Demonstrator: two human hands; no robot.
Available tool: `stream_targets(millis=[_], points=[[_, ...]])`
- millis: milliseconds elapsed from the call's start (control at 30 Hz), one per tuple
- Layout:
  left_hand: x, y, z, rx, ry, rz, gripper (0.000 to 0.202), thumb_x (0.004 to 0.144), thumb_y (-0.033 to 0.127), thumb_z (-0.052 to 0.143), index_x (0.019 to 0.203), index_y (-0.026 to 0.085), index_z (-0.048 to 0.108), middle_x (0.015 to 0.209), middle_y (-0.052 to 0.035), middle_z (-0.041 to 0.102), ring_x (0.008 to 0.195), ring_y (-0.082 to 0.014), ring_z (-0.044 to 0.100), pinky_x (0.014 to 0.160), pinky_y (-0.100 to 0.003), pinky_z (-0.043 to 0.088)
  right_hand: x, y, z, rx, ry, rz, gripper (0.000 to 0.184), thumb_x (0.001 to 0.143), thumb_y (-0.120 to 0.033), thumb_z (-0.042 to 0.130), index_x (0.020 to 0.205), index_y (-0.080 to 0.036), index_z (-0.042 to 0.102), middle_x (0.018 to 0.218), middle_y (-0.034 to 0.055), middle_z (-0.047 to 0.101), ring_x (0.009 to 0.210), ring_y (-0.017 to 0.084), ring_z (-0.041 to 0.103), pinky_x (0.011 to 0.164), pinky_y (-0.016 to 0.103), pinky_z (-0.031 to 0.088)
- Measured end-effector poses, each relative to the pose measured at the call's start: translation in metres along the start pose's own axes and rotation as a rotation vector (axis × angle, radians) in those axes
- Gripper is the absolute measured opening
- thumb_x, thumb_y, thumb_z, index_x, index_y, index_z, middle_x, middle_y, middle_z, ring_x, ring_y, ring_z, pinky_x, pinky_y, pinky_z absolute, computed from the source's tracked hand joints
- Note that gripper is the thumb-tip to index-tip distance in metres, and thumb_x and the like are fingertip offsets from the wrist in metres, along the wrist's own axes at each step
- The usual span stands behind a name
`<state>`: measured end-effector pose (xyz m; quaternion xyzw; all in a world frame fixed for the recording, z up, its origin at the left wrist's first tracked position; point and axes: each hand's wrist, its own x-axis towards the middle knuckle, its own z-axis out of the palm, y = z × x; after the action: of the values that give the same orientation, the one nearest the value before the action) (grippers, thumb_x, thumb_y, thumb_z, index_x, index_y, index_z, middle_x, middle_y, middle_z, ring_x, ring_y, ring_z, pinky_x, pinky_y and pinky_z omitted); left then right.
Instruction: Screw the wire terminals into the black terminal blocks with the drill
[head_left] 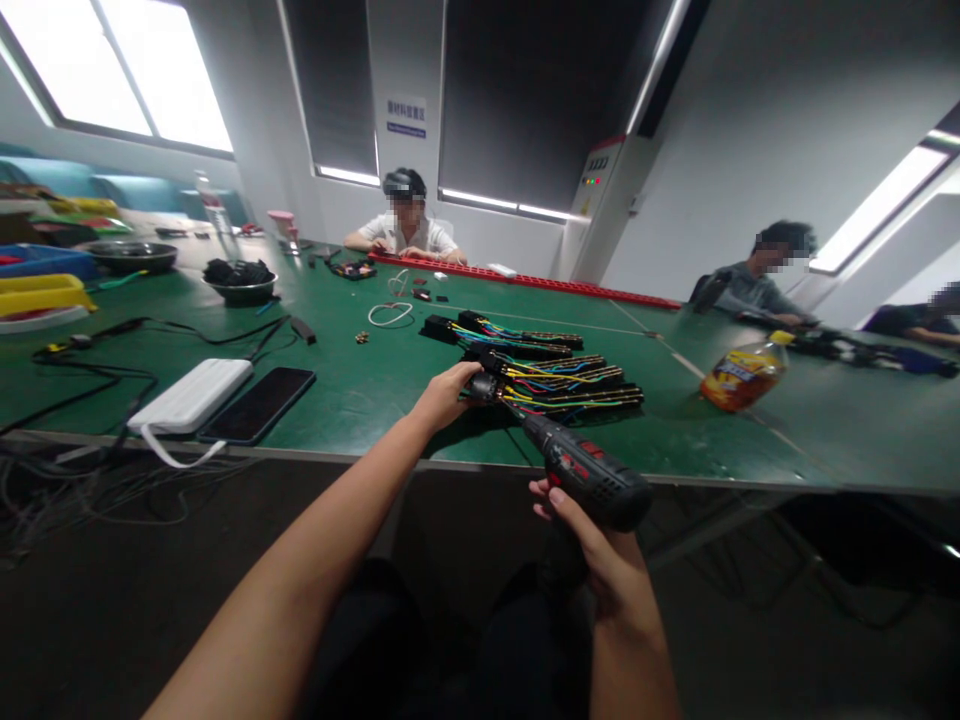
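Observation:
My left hand is closed on the black end part of a long wired strip near the table's front edge. In my right hand is a black and red cordless drill, its bit pointing at that black part; whether the tip touches it I cannot tell. Several black strips with coloured wires lie side by side to the right of my left hand. Farther back lie more wired strips, with black blocks at their left ends.
A white power bank and a phone lie at left. Behind them stands a metal bowl of black parts. A drink bottle stands tilted-looking at right. A red slotted rail runs along the back, where a person sits.

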<state>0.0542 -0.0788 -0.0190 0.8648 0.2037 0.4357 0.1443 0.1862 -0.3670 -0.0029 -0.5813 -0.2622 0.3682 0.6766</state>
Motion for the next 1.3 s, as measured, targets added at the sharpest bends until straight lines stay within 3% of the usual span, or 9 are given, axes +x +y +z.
stream_targets(millis=[167,900,1300], points=[[0.000,0.000,0.000,-0.013,-0.002,-0.020,0.054,0.075,0.021,0.075,0.126,0.018,0.056,0.124,-0.0086,0.063,0.107,-0.0209,0.063,0.093,-0.033,0.053,0.001,0.001,0.001,0.027,-0.005,-0.002,0.049,0.070,-0.038,0.085,0.112,-0.017,0.072,0.105,0.0099,0.078,0.104,0.031,0.071,0.096,0.043,0.057],[0.000,0.001,0.000,-0.037,0.004,-0.054,0.057,0.072,0.021,0.077,0.124,0.019,0.056,0.117,-0.0067,0.064,0.095,-0.0185,0.063,0.086,-0.032,0.053,-0.006,-0.006,-0.012,-0.122,-0.022,0.007,0.044,0.074,-0.044,0.080,0.110,-0.020,0.075,0.108,0.0091,0.077,0.099,0.030,0.073,0.099,0.043,0.054],[-0.001,-0.001,0.000,-0.036,-0.017,-0.070,0.060,0.072,0.025,0.078,0.127,0.019,0.054,0.121,-0.0077,0.063,0.099,-0.0200,0.063,0.087,-0.033,0.053,-0.017,-0.001,-0.017,-0.176,0.037,0.024,0.050,0.067,-0.046,0.083,0.109,-0.020,0.075,0.104,0.0090,0.078,0.105,0.033,0.070,0.109,0.053,0.045]])
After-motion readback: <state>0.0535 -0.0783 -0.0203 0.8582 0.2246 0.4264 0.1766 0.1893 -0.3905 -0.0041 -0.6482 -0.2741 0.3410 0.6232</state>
